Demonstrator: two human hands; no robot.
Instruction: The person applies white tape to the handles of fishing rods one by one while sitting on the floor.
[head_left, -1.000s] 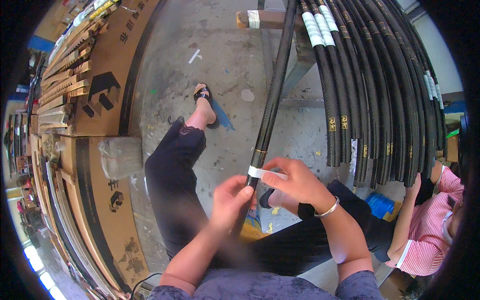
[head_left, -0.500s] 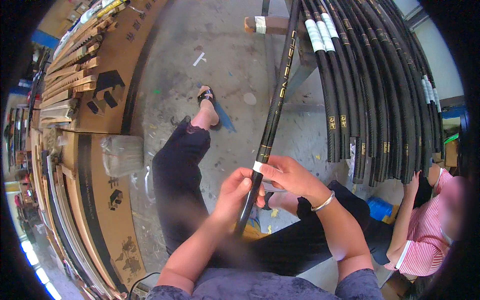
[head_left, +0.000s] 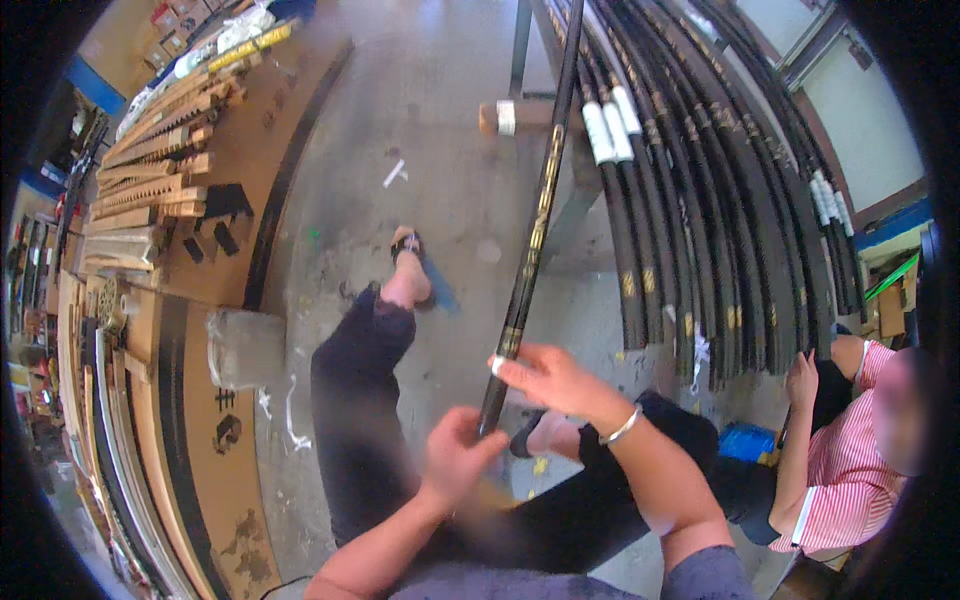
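A long black pole (head_left: 541, 210) with gold markings slants up and away from my lap, its lower end close to my left hand. My right hand (head_left: 560, 382), with a silver bangle at the wrist, is closed on the pole, thumb lying across its side. A small piece of white tape (head_left: 497, 367) shows by that thumb tip. Lower down, my left hand (head_left: 463, 458) is closed at the pole's bottom end, thumb against it; its other fingers are mostly hidden.
Several similar black poles (head_left: 700, 220) lie side by side on a rack at right, some with white wraps. A wooden bar (head_left: 530, 117) juts out there. Cardboard boxes (head_left: 190, 400) and wooden strips (head_left: 150, 165) line the left. A co-worker in a striped shirt (head_left: 850, 450) sits at right.
My left hand has slid down toward the pole's lower end, away from my right hand. The white band, wrapped round the pole before, is now mostly hidden by my right thumb.
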